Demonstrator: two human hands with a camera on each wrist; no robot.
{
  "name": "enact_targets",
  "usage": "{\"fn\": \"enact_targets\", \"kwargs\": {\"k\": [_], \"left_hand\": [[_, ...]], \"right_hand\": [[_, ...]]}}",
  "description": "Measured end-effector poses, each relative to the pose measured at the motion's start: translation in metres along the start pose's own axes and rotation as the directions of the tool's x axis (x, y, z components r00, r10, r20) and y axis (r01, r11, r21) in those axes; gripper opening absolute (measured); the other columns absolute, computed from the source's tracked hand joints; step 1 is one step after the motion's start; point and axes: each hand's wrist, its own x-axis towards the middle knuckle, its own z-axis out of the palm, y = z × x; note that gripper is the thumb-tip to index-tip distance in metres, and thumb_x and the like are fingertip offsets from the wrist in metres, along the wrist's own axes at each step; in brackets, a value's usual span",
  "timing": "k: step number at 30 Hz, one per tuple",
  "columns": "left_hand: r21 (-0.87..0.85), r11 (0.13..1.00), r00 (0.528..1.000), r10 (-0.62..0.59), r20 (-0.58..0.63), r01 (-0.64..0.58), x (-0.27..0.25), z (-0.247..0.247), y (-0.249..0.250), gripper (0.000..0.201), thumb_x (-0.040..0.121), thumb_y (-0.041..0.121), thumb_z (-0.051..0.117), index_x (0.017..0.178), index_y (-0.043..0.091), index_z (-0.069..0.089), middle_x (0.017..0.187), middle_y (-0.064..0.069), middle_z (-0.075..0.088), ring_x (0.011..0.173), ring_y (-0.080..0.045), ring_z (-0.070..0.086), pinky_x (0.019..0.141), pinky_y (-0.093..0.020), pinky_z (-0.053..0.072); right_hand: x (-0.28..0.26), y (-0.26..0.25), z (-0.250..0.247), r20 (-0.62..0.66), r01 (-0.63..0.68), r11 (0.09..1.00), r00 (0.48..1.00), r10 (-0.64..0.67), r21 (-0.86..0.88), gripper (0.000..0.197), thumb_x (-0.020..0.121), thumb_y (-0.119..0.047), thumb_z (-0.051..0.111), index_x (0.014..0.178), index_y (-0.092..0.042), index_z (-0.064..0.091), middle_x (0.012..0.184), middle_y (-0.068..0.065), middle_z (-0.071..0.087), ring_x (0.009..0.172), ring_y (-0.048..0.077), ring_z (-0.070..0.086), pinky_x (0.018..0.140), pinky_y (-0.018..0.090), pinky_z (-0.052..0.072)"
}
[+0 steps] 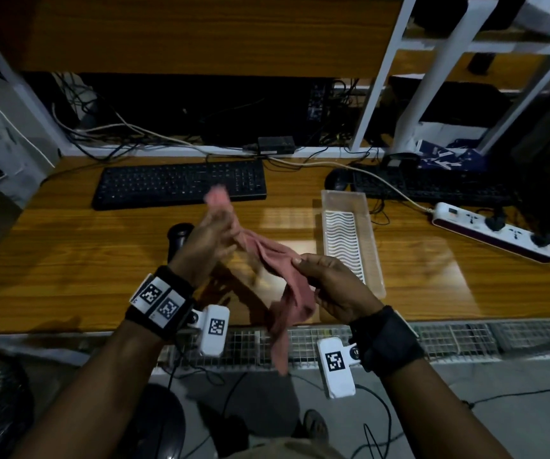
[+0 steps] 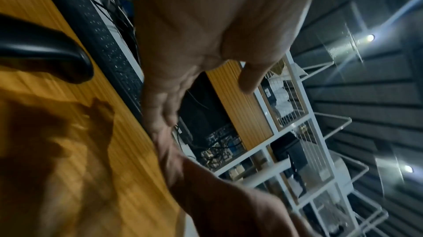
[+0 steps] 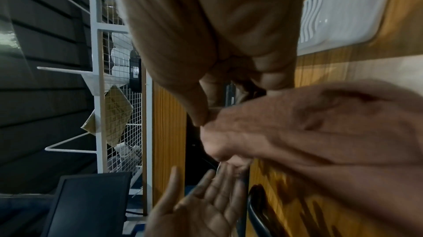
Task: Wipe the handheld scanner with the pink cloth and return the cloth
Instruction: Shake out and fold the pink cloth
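The pink cloth (image 1: 267,256) hangs in the air above the wooden desk (image 1: 68,266), stretched between my two hands with its tail drooping past the desk's front edge. My right hand (image 1: 326,279) pinches it between thumb and forefinger, as the right wrist view shows (image 3: 309,132). My left hand (image 1: 215,233) is raised with fingers straight and thumb spread (image 3: 201,204); the cloth's blurred upper end lies against its fingertips. The black handheld scanner (image 1: 178,238) lies on the desk just behind the left hand (image 2: 45,54), untouched.
A clear plastic tray (image 1: 376,260) with a ribbed white liner sits right of my hands. A black keyboard (image 1: 181,183) lies behind the scanner, a second keyboard (image 1: 432,187) and a white power strip (image 1: 488,231) at the right. Cables run along the back.
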Motion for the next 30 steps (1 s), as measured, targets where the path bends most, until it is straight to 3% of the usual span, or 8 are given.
{"fn": "enact_targets", "kwargs": {"k": [4,6,10,14,19,23,28,30], "left_hand": [[0.297,0.945,0.987,-0.105,-0.123,0.138,-0.016,0.004,-0.031,0.056,0.090,0.050,0.060,0.129,0.011,0.054,0.116,-0.009,0.069,0.109,-0.028,0.065,0.093,-0.043,0.050],[0.325,0.925,0.976,-0.218,0.031,0.196,-0.029,0.012,-0.038,0.054,0.089,0.057,0.055,0.108,0.009,0.070,0.102,-0.008,0.076,0.103,-0.029,0.069,0.087,-0.039,0.050],[0.248,0.943,0.913,-0.290,0.286,0.222,-0.039,0.030,-0.052,0.060,0.090,0.064,0.043,0.116,0.017,0.070,0.112,-0.002,0.075,0.108,-0.016,0.068,0.092,-0.036,0.047],[0.023,0.983,0.943,-0.181,0.279,0.182,-0.034,0.037,-0.059,0.038,0.096,0.045,0.050,0.125,0.024,0.063,0.119,0.001,0.072,0.113,-0.015,0.065,0.101,-0.037,0.045],[-0.068,0.997,0.989,-0.011,0.146,0.021,-0.031,0.035,-0.056,0.029,0.089,0.027,0.063,0.108,0.005,0.065,0.099,-0.009,0.069,0.097,-0.025,0.063,0.090,-0.039,0.049],[-0.101,0.988,0.973,-0.095,0.210,0.119,-0.032,0.040,-0.050,0.030,0.092,0.046,0.051,0.088,0.023,0.070,0.071,0.001,0.062,0.075,-0.018,0.054,0.075,-0.033,0.041],[-0.119,0.928,0.846,-0.262,0.465,0.354,-0.036,0.053,-0.056,0.073,0.097,0.062,0.025,0.137,0.007,0.051,0.138,-0.031,0.051,0.127,-0.045,0.048,0.112,-0.053,0.034],[-0.172,0.909,0.861,-0.280,0.426,0.380,-0.038,0.055,-0.055,0.066,0.098,0.058,0.032,0.135,0.008,0.055,0.137,-0.028,0.054,0.123,-0.038,0.053,0.109,-0.049,0.039]], "right_hand": [[-0.001,0.000,0.004,0.032,-0.034,0.998,0.999,0.032,0.054,0.027,0.099,0.001,0.051,0.122,0.006,0.064,0.113,0.022,0.070,0.100,0.030,0.062,0.071,0.028,0.055],[-0.001,0.002,0.008,0.042,-0.034,0.993,0.999,0.030,0.114,0.033,0.096,0.008,0.050,0.127,0.002,0.062,0.124,0.027,0.066,0.103,0.032,0.064,0.070,0.029,0.058],[0.002,0.006,0.012,0.078,-0.041,0.970,0.997,0.022,0.240,0.042,0.091,0.018,0.045,0.128,0.004,0.059,0.114,0.024,0.068,0.086,0.025,0.072,0.074,0.030,0.062],[-0.001,0.006,0.012,0.075,-0.008,0.979,0.997,-0.007,0.204,0.032,0.094,0.011,0.045,0.108,-0.003,0.070,0.097,0.017,0.071,0.077,0.020,0.070,0.071,0.028,0.060],[-0.007,0.005,0.006,0.071,0.040,0.977,0.996,-0.056,0.208,0.035,0.093,0.004,0.058,0.127,0.004,0.062,0.104,0.015,0.074,0.089,0.021,0.072,0.078,0.029,0.061],[-0.007,0.006,0.003,0.062,0.041,0.974,0.997,-0.056,0.225,0.025,0.083,0.000,0.066,0.107,0.001,0.065,0.102,0.015,0.072,0.086,0.025,0.067,0.077,0.036,0.057],[-0.005,0.002,0.005,0.105,0.003,0.945,0.994,-0.040,0.327,0.010,0.078,-0.003,0.052,0.077,-0.013,0.048,0.079,0.009,0.046,0.065,0.018,0.051,0.053,0.023,0.049],[-0.006,0.000,0.005,0.121,-0.016,0.925,0.992,-0.033,0.379,0.010,0.075,-0.005,0.052,0.078,-0.012,0.046,0.080,0.009,0.043,0.068,0.019,0.051,0.056,0.023,0.049]]}}
